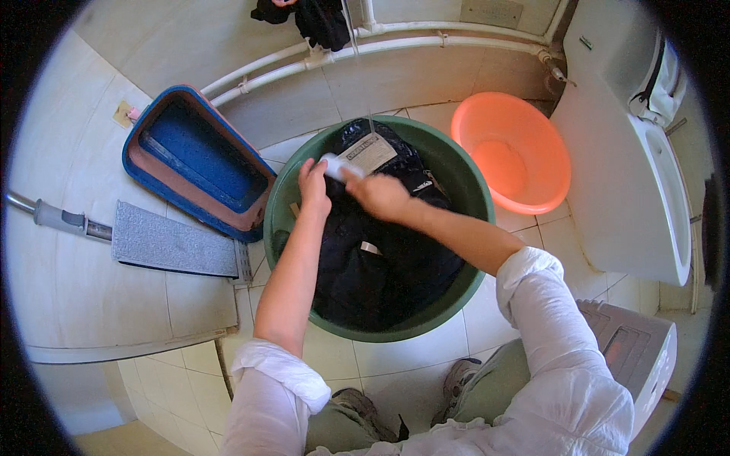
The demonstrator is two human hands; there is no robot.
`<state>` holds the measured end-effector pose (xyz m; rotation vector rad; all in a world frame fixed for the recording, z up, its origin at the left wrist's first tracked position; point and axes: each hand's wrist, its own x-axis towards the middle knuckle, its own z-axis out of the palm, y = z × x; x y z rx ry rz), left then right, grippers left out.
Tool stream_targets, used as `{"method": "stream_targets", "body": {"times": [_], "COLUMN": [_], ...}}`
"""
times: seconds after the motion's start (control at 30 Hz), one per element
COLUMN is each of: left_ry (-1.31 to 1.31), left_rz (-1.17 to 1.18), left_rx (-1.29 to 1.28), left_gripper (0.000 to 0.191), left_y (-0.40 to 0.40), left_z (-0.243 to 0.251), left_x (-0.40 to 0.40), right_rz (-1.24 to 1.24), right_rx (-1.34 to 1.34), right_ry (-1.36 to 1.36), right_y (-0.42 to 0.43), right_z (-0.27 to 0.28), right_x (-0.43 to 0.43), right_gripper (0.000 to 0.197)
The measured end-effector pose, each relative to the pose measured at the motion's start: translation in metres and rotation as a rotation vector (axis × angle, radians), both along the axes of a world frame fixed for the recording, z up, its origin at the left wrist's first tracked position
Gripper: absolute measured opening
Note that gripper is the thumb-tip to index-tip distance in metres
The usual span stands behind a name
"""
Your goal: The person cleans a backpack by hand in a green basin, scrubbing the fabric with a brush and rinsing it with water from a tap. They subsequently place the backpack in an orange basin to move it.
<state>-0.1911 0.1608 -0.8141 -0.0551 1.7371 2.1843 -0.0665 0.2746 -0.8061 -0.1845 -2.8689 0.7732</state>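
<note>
A round green plastic tub (481,239) stands on the tiled floor before me, with wet black clothing (370,290) inside. A thin stream of water (358,57) falls onto the clothing beside a beige printed patch (373,154). Over the left part of the tub, my left hand (315,188) grips one end of a small white object (336,166), which may be a brush or a bar of soap. My right hand (379,195), slightly blurred, is at its other end; its fingers partly hide the object, so its hold is unclear.
Stacked blue and pink rectangular basins (199,154) lean at left, near a grey flat mop (174,239). An orange basin (516,154) is right of the tub, before a white washbasin (667,188). White pipes (393,44) cross the wall; black cloth (322,23) hangs there. A grey plastic box (633,336) stands lower right.
</note>
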Motion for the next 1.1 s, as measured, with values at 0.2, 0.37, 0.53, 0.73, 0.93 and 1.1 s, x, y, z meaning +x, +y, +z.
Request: {"method": "stream_targets", "body": {"times": [0.2, 0.37, 0.53, 0.73, 0.93, 1.1], "left_ry": [0.4, 0.316, 0.498, -0.054, -0.319, -0.414], "left_rz": [-0.322, -0.274, -0.338, -0.08, -0.061, -0.075], "left_rx": [-0.531, -0.816, -0.629, 0.117, 0.436, 0.286], "left_gripper": [0.063, 0.078, 0.082, 0.072, 0.052, 0.055], "left_y": [0.005, -0.001, -0.008, -0.03, -0.013, -0.025], "left_z": [-0.027, -0.013, -0.019, -0.039, -0.033, -0.035], "left_x": [0.008, 0.02, 0.032, -0.007, 0.003, -0.009], "right_rz": [-0.298, 0.027, -0.249, 0.015, -0.187, 0.054], "right_rx": [0.278, 0.276, 0.318, 0.085, 0.245, 0.133], "right_ry": [-0.225, -0.226, -0.195, -0.123, -0.195, -0.168], "right_y": [0.068, -0.008, 0.067, -0.021, 0.057, -0.024], "right_z": [0.006, 0.002, 0.011, 0.008, -0.001, 0.011], "right_x": [-0.007, -0.006, -0.015, -0.011, 0.0, 0.013], "right_gripper": [0.042, 0.038, 0.039, 0.037, 0.032, 0.038]}}
